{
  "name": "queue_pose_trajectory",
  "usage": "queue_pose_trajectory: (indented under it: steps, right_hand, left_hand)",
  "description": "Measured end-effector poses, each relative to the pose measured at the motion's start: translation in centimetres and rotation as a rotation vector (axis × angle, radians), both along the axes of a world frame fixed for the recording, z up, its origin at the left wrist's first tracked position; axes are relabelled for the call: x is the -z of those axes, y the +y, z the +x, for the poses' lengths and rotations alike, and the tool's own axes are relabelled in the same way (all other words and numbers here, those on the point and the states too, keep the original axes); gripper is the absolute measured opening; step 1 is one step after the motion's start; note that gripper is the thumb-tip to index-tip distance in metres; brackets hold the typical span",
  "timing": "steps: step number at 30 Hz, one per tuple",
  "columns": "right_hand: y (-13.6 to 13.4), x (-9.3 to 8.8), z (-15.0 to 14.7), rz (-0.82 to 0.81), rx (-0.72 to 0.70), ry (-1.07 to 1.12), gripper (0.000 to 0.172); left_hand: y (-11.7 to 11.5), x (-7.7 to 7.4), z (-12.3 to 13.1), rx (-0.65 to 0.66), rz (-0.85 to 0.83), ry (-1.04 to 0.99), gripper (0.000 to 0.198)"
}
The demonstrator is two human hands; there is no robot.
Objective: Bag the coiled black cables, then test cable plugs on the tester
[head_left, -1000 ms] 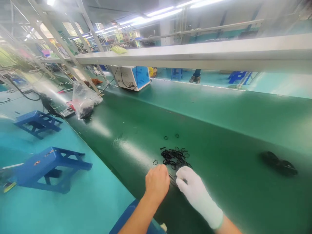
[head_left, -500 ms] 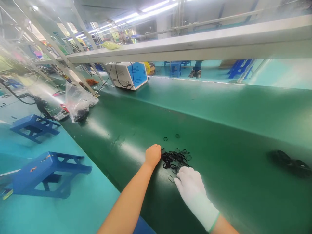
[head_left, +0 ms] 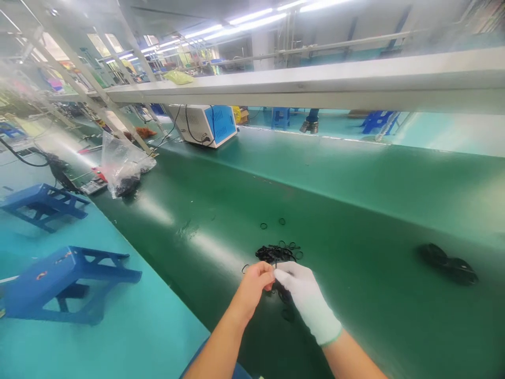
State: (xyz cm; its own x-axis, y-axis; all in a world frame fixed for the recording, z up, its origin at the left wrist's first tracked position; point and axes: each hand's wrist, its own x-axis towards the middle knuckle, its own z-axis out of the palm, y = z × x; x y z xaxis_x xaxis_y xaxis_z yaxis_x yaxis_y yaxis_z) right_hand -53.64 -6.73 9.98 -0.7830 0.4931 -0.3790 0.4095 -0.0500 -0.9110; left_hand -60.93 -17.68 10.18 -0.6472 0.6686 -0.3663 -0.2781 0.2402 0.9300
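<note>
Just beyond hands: heap of black rings on green bench.

No text or numbers can be read

Off the green workbench's left edge, two blue plastic stools stand on the turquoise floor; further stools stand beyond its far edge. A long white shelf runs above the surface, and fluorescent tubes glow overhead.
</note>
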Motion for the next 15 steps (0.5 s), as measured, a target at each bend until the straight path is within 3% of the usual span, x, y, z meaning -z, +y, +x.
queue_pose_trajectory:
  steps: [4,8,10,13,15]
  right_hand:
    - [-1.5,-0.4,0.6,0.233,-0.001,-0.006,0.023]
    - [-2.5,0.4,0.7,0.244,-0.069,-0.035,0.028]
    - [-2.5,0.6,0.7,0.312,-0.06,-0.065,0.027]
    - [-1.2,1.1,1.0,0.567,-0.057,-0.07,0.029]
    - [0.5,2.2,1.1,0.702,-0.083,-0.113,0.031]
  left_hand:
    - [-0.6,0.5,1.2,-0.121,0.059,-0.022,0.008]
    - [-1.6,-0.1,3.0,-0.219,0.144,0.023,0.009]
    - [-1.9,-0.6,4.1,-0.22,0.139,0.157,0.009]
    - [-2.3,-0.4,5.3,-0.176,-0.07,0.49,0.009]
    - [-3.0,0.5,5.2,-0.218,-0.233,0.554,0.014]
